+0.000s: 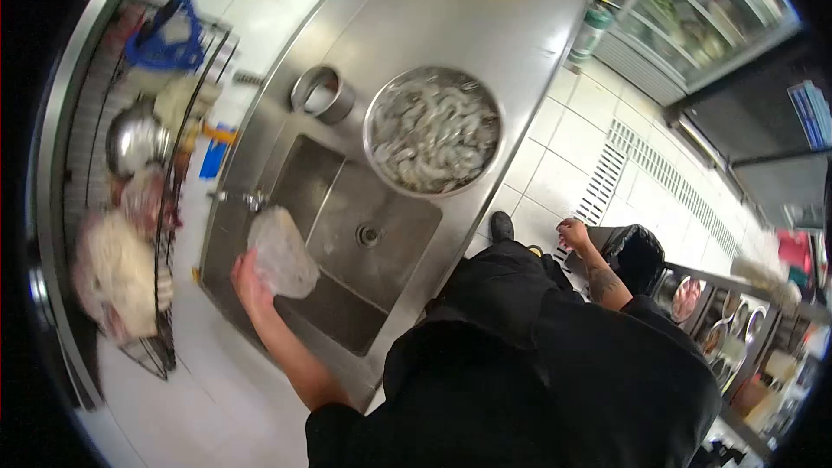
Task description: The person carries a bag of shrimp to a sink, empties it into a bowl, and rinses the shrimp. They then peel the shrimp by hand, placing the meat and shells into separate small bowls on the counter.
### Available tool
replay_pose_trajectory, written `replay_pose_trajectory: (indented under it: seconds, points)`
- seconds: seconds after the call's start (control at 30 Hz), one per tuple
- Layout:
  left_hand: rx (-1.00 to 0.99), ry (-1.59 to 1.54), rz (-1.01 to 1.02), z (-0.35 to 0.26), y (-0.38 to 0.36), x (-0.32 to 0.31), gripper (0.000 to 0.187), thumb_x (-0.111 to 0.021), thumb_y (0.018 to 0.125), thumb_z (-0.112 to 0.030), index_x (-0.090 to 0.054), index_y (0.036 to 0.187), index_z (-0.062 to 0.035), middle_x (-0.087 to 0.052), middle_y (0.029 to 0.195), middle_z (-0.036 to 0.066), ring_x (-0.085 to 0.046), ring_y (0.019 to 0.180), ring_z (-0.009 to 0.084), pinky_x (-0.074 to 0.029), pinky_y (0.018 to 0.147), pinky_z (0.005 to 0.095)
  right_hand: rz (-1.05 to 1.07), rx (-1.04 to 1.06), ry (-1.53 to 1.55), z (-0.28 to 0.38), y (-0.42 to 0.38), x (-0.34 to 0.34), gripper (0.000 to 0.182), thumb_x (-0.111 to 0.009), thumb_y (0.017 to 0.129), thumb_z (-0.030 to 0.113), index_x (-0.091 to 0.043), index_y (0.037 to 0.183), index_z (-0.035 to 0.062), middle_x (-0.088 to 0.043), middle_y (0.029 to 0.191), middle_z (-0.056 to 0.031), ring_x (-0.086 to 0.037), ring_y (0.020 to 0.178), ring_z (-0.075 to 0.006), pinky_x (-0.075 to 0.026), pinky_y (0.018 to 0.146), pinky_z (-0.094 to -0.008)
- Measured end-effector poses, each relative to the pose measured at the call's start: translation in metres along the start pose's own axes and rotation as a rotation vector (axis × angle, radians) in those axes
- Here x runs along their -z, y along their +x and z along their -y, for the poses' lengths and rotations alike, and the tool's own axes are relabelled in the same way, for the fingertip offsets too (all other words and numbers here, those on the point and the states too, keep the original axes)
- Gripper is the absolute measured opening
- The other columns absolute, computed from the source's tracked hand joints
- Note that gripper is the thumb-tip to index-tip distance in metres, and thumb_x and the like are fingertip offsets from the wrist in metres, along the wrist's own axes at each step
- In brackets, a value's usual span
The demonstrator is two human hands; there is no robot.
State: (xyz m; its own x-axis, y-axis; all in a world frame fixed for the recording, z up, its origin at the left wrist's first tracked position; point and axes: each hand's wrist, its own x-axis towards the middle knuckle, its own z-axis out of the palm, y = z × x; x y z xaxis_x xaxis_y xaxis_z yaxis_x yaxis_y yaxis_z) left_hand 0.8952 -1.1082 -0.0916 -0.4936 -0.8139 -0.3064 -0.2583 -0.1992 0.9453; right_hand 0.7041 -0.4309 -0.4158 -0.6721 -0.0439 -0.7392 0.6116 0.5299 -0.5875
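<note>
My left hand grips the edge of a clear, whitish plastic bag over the left side of the sink. What the bag contains, if anything, I cannot make out. The faucet is just beside the bag. A round metal bowl heaped with raw shrimp stands on the steel counter beyond the sink. Near it is a metal pot with something pale inside. Out to my right, my right hand hangs with loosely bent fingers and nothing in it, close to a black-lined bin.
On the left, a wire rack carries bagged items, a metal bowl and a blue plastic item. A glass-door fridge and a floor drain grate are to the right. Shelves with dishes stand at lower right.
</note>
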Motion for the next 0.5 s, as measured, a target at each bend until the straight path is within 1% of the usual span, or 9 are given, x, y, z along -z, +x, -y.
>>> replay_pose_trajectory:
  seconds: [0.1, 0.13, 0.2, 0.23, 0.27, 0.33, 0.37, 0.43, 0.5]
  points:
    - [-0.057, 0.073, -0.101, 0.036, 0.021, -0.001, 0.013, -0.067, 0.084, -0.017, -0.059, 0.086, -0.0068, -0.060, 0.087, 0.005, -0.058, 0.084, 0.0185, -0.047, 0.073, 0.0374, -0.090, -0.070, 0.095, -0.034, -0.015, 0.021, 0.019, -0.056, 0.085, 0.015, -0.065, 0.094, 0.0010, -0.062, 0.065, -0.0086, -0.062, 0.049, -0.0167, -0.050, 0.040, -0.0310]
    - [-0.028, 0.074, 0.077, 0.040, 0.018, -0.005, 0.018, -0.067, 0.085, -0.019, -0.061, 0.095, -0.0057, -0.062, 0.095, 0.007, -0.058, 0.090, 0.0204, -0.047, 0.079, 0.0385, -0.145, -0.092, 0.152, -0.051, -0.020, 0.027, 0.020, -0.056, 0.085, 0.017, -0.065, 0.091, 0.0006, -0.062, 0.064, -0.0086, -0.062, 0.048, -0.0169, -0.050, 0.040, -0.0315]
    - [0.082, 0.208, 0.015, 0.054, 0.020, -0.018, 0.023, -0.064, 0.086, -0.021, -0.062, 0.101, -0.0043, -0.063, 0.100, 0.008, -0.059, 0.090, 0.0224, -0.047, 0.080, 0.0384, -0.251, -0.111, 0.163, -0.075, -0.043, 0.036, 0.021, -0.053, 0.084, 0.017, -0.065, 0.092, 0.0018, -0.060, 0.063, -0.0067, -0.060, 0.047, -0.0167, -0.050, 0.040, -0.0320]
    - [0.069, 0.193, 0.154, 0.056, 0.008, -0.040, 0.026, -0.063, 0.085, -0.024, -0.062, 0.101, -0.0032, -0.062, 0.100, 0.008, -0.059, 0.089, 0.0232, -0.047, 0.078, 0.0386, -0.309, -0.092, 0.214, -0.087, -0.054, 0.041, 0.020, -0.053, 0.083, 0.017, -0.066, 0.089, 0.0020, -0.061, 0.062, -0.0078, -0.061, 0.047, -0.0181, -0.051, 0.040, -0.0327]
    - [0.120, 0.265, 0.202, 0.071, 0.017, -0.043, 0.031, -0.062, 0.083, -0.023, -0.061, 0.103, -0.0002, -0.062, 0.102, 0.010, -0.059, 0.091, 0.0239, -0.047, 0.077, 0.0404, -0.360, -0.177, 0.140, -0.088, -0.071, 0.047, 0.020, -0.054, 0.082, 0.018, -0.066, 0.087, 0.0027, -0.063, 0.064, -0.0090, -0.063, 0.049, -0.0192, -0.052, 0.042, -0.0332]
    - [0.154, 0.318, 0.233, 0.118, 0.030, -0.059, 0.031, -0.059, 0.082, -0.022, -0.062, 0.102, 0.0020, -0.063, 0.097, 0.012, -0.060, 0.087, 0.0257, -0.048, 0.074, 0.0422, -0.372, -0.169, 0.107, -0.123, -0.081, 0.057, 0.020, -0.057, 0.082, 0.019, -0.067, 0.090, 0.0035, -0.064, 0.065, -0.0094, -0.064, 0.050, -0.0201, -0.054, 0.042, -0.0346]
    - [0.191, 0.343, 0.268, 0.136, 0.031, -0.069, 0.031, -0.058, 0.083, -0.022, -0.063, 0.102, 0.0025, -0.063, 0.095, 0.013, -0.060, 0.086, 0.0263, -0.048, 0.074, 0.0423, -0.360, -0.245, 0.250, -0.132, -0.091, 0.059, 0.020, -0.056, 0.082, 0.019, -0.067, 0.090, 0.0034, -0.064, 0.065, -0.0092, -0.065, 0.052, -0.0198, -0.054, 0.042, -0.0348]
    - [0.222, 0.439, 0.232, 0.216, 0.066, -0.071, 0.034, -0.057, 0.086, -0.026, -0.065, 0.102, 0.0029, -0.064, 0.095, 0.013, -0.061, 0.083, 0.0261, -0.048, 0.075, 0.0413, -0.425, -0.290, 0.294, -0.137, -0.119, 0.061, 0.020, -0.055, 0.081, 0.017, -0.066, 0.091, 0.0030, -0.064, 0.066, -0.0088, -0.066, 0.053, -0.0193, -0.054, 0.043, -0.0350]
    - [0.429, 0.903, 0.202, 0.269, 0.073, -0.101, 0.040, -0.054, 0.092, -0.032, -0.064, 0.109, 0.0030, -0.065, 0.099, 0.011, -0.061, 0.086, 0.0254, -0.050, 0.077, 0.0417, -0.437, -0.342, 0.299, -0.158, -0.127, 0.063, 0.020, -0.054, 0.081, 0.016, -0.065, 0.092, 0.0020, -0.066, 0.073, -0.0117, -0.067, 0.055, -0.0215, -0.055, 0.045, -0.0361]
